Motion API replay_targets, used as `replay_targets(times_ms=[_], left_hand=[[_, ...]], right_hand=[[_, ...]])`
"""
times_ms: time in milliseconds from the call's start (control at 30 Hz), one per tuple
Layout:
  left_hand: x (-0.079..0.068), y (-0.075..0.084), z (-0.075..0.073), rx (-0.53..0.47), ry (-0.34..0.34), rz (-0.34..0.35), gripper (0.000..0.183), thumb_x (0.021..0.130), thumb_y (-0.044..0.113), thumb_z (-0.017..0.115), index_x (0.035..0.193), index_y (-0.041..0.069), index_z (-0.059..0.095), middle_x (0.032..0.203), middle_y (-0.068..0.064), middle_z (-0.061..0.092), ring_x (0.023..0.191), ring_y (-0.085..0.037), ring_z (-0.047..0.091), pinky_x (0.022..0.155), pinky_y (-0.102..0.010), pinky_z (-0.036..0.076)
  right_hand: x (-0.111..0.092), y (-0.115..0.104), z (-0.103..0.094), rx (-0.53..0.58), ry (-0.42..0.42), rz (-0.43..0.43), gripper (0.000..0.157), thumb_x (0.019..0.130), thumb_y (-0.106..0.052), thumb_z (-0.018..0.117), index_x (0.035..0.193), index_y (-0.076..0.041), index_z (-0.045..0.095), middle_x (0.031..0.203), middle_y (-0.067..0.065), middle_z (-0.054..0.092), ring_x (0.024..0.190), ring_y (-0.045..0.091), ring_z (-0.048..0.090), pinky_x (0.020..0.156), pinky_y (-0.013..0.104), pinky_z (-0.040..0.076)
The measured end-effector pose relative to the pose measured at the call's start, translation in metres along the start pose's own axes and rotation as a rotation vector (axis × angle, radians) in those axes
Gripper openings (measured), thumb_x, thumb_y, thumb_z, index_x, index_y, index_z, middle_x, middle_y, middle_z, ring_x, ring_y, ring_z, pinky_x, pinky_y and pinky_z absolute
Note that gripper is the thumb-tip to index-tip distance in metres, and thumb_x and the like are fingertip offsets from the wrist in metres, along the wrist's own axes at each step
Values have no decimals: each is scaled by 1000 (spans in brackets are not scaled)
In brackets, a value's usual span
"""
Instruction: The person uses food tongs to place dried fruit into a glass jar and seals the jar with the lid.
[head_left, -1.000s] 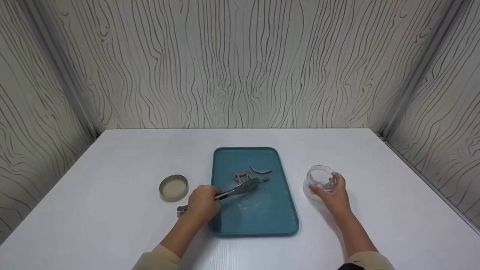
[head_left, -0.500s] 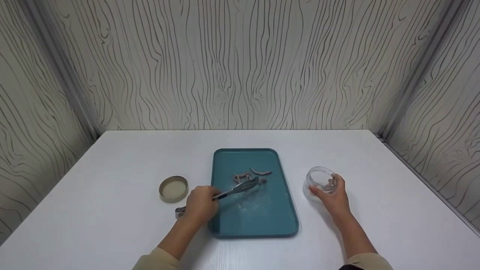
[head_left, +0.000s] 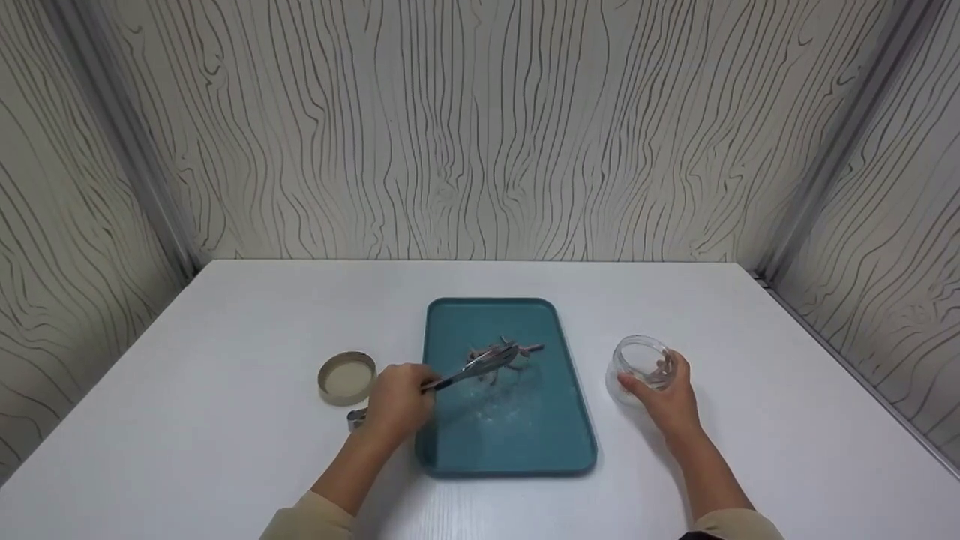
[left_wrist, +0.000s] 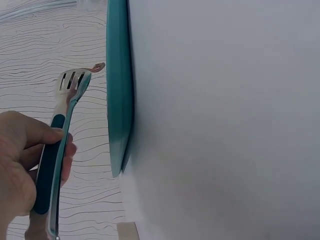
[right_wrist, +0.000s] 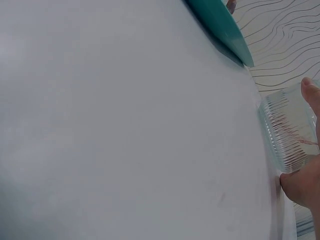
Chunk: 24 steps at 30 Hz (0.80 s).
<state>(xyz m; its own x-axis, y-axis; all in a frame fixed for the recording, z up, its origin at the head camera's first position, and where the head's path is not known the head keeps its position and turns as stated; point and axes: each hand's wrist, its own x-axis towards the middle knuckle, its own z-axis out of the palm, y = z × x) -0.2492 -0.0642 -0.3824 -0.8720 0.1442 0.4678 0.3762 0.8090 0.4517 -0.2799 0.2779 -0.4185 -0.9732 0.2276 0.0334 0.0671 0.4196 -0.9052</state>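
My left hand point(head_left: 401, 401) grips a pair of metal tongs point(head_left: 480, 365) by their dark handle, left of the teal tray point(head_left: 517, 450). The slotted heads are over the tray's middle, nearly together. In the left wrist view, a thin brownish-pink strip point(left_wrist: 97, 66) sticks out past the heads, and some of it shows through the slots. Other brownish strips point(head_left: 534, 347) lie around the heads, partly hidden by them. On the right, my right hand point(head_left: 673, 401) holds a clear glass jar point(head_left: 621, 379) around its side, with its mouth uncovered. Some brownish pieces point(right_wrist: 307, 142) show inside its ribbed wall.
A round beige lid point(head_left: 347, 379) lies with its hollow side up on the white table point(head_left: 225, 435), left of the tray. Pale specks mark the tray's surface below the tongs. Wood-patterned panels point(head_left: 480, 135) stand behind the table and at both sides.
The tongs' heads have risen slightly and moved a little away from me over the tray, with strips at their tips shifted. My right hand and the jar stay in place.
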Motion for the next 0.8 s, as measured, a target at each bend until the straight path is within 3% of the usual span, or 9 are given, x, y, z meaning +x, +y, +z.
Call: replay_targets(times_ms=[800], left_hand=[[27, 28, -23, -77, 55, 33, 15, 70, -2, 58, 75, 6, 70, 66, -1, 62, 56, -9, 51, 51, -24, 43]], right_hand=[[-1, 0, -1, 9, -7, 4, 101, 70, -40, 66, 136, -5, -2, 139, 23, 6, 125, 36, 5, 97, 45, 9]])
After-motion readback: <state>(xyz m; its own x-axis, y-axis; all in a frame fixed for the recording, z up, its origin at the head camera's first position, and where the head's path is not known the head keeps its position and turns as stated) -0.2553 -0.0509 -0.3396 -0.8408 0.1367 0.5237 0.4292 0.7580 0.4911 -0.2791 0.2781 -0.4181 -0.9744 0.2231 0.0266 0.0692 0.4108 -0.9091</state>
